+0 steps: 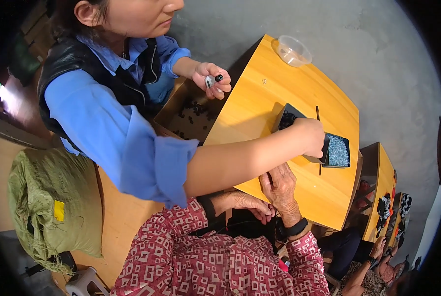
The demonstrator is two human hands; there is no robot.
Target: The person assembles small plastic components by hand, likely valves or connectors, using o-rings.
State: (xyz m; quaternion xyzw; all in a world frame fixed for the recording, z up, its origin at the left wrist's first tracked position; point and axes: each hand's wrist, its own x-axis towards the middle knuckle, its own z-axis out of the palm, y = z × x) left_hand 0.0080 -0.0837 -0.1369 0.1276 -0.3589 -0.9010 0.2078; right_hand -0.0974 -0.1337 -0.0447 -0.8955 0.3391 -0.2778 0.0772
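Table [250,113] of yellow wood, one within reach, just in front of the wearer's two bare hands. Right hand [281,185] at its near edge, fingers bent and close together; no telling whether pressed on the wood or gripping something. Left hand [255,203] just beside and lower, fingers curled inward, palm hidden; no telling whether holding anything. Dark wristbands [294,228], two, one per arm.

On the tabletop, two dark containers visible, side by side, near the right hand. First container [296,109] with several black pieces [286,120], partly covered by a co-worker's forearm; second container [349,154] with pale blue beads [337,150], too many and too small to count. Black strip [317,113], two lengths showing, one on either side of the containers. Clear bowl [294,51], one, at the far end.

Across from there, two co-worker's hands: one hand [310,137] over the containers, another hand [223,84] around one small black-and-white object [213,80]. Below, one cardboard box [181,96] with scattered black bits. At left, one green sack [77,187] with one yellow patch [58,210], plus one white stool [85,281].
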